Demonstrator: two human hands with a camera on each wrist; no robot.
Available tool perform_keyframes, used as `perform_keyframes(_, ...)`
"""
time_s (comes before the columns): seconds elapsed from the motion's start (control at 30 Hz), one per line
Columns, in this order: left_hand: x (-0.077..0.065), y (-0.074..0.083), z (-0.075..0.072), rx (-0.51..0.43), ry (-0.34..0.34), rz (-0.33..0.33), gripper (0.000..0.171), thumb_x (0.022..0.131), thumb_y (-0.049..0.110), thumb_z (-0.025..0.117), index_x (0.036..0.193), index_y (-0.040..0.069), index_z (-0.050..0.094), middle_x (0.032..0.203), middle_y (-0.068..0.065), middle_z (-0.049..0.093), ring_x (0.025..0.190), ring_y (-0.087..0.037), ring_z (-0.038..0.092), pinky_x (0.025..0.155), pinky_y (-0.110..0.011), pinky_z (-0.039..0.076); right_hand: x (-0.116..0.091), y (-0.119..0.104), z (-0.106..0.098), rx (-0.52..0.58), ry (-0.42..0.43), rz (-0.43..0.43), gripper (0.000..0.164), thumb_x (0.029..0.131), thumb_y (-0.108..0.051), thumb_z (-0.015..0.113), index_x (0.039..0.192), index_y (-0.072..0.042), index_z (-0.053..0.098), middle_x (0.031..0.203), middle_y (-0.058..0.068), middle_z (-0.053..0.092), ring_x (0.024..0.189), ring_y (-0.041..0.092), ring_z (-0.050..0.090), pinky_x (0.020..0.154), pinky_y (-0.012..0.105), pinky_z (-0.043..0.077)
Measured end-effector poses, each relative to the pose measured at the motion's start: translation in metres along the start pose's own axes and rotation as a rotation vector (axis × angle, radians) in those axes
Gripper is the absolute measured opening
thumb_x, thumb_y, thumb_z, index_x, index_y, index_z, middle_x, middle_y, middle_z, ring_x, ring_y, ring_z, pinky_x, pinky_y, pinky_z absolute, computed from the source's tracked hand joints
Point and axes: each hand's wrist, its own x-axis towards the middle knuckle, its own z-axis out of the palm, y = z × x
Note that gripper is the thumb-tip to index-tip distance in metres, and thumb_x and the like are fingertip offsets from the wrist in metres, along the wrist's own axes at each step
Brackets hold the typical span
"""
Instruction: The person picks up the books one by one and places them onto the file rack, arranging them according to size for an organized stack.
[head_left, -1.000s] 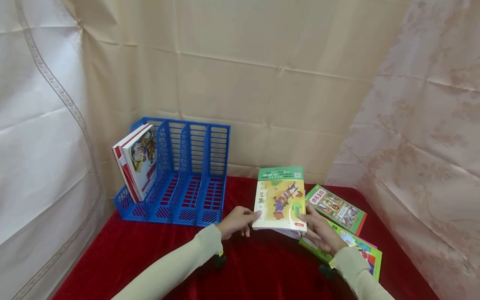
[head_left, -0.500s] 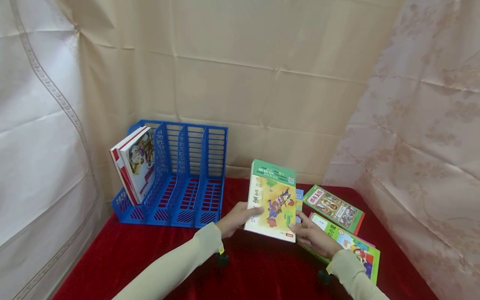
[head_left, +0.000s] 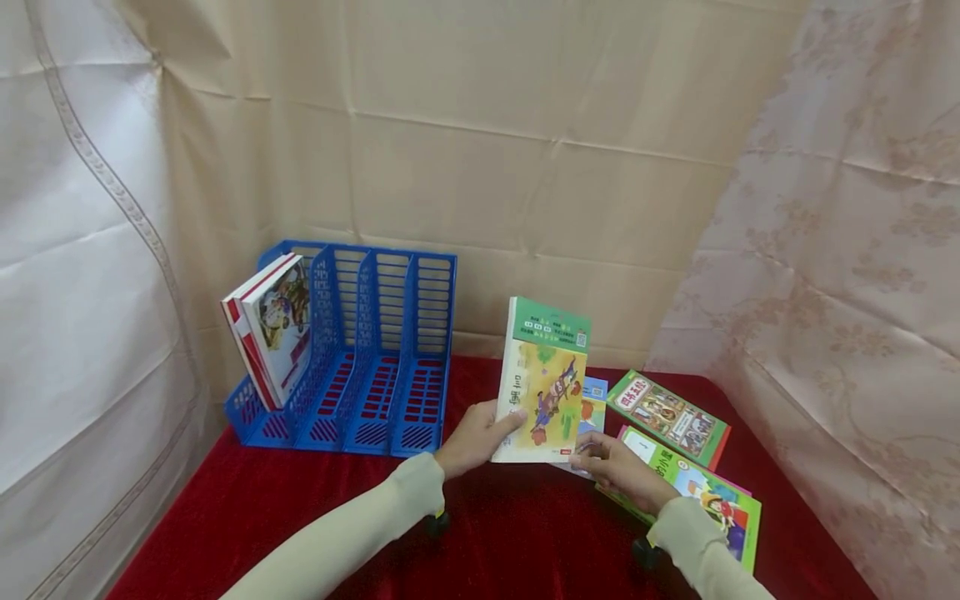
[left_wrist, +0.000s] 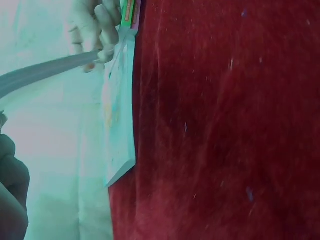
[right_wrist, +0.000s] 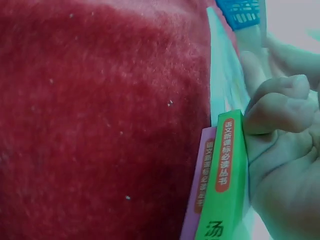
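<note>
Head view: left hand (head_left: 474, 440) grips green-and-yellow book (head_left: 551, 387) by left edge; right hand (head_left: 624, 471) pinches its lower right corner. Blue file rack (head_left: 407, 321) near red-clothed table (head_left: 495, 533)'s left edge.

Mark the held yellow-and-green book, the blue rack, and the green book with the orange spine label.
Yellow-and-green book (head_left: 544, 385): head view, on its cover.
Blue rack (head_left: 409, 325): head view, on a divider.
Green book (right_wrist: 225, 170): right wrist view, on its spine label.

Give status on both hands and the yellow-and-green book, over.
Left hand gripping yellow-and-green book, tilted up. Right hand touching its lower corner. Held book hides part of the blue-covered book.
</note>
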Motion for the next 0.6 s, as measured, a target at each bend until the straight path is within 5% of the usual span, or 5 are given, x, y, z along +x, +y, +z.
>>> perform_keyframes(0.1, 0.000, 0.003, -0.005, 0.054, 0.026, 0.040, 0.039, 0.107, 0.040, 0.055, 0.130, 0.011, 0.066, 0.106, -0.003, 0.076, 0.083, -0.016, 0.075, 0.068, -0.035, 0.060, 0.003, -0.001, 0.002, -0.062, -0.026, 0.003, 0.029, 0.102, -0.022, 0.067, 0.119, 0.001, 0.060, 0.096, 0.014, 0.064, 0.050, 0.008, 0.038, 0.045, 0.023, 0.035)
perform_keyframes(0.3, -0.003, 0.007, -0.019, 0.087, 0.071, 0.067, 0.043, 0.107, 0.044, 0.052, 0.135, 0.013, 0.063, 0.113, -0.004, 0.075, 0.087, -0.015, 0.075, 0.070, -0.034, 0.061, 0.008, -0.007, 0.009, -0.104, -0.005, 0.014, 0.024, 0.100, -0.017, 0.067, 0.116, 0.000, 0.062, 0.080, 0.008, 0.061, 0.049, 0.008, 0.039, 0.041, 0.023, 0.033)
perform_keyframes(0.6, -0.012, 0.006, -0.036, 0.168, 0.159, 0.077, 0.051, 0.106, 0.050, 0.050, 0.139, 0.013, 0.061, 0.120, -0.005, 0.073, 0.091, -0.015, 0.075, 0.070, -0.034, 0.061, 0.013, -0.009, 0.012, -0.116, -0.005, 0.007, 0.020, 0.102, -0.018, 0.066, 0.114, -0.001, 0.065, 0.092, 0.012, 0.068, 0.055, 0.011, 0.044, 0.041, 0.024, 0.033)
